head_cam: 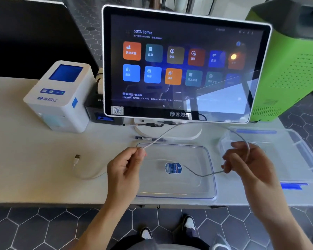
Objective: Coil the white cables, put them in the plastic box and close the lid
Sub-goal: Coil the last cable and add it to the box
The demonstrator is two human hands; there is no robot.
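Thin white cable [170,131] arcs blurred — left hand [124,164] pinching, right hand [246,161] seemingly loose

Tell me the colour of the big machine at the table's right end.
Bright green with a dark top: the machine, clearest in the head view.

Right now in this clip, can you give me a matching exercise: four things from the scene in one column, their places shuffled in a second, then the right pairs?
Things:
1. white cable
2. USB plug
3. lid
4. plastic box

Places:
A. on the table, left of the left hand
B. at the table's right end
C. strung between both hands
D. flat on the table below the hands

Pairs: 1-C, 2-A, 3-D, 4-B
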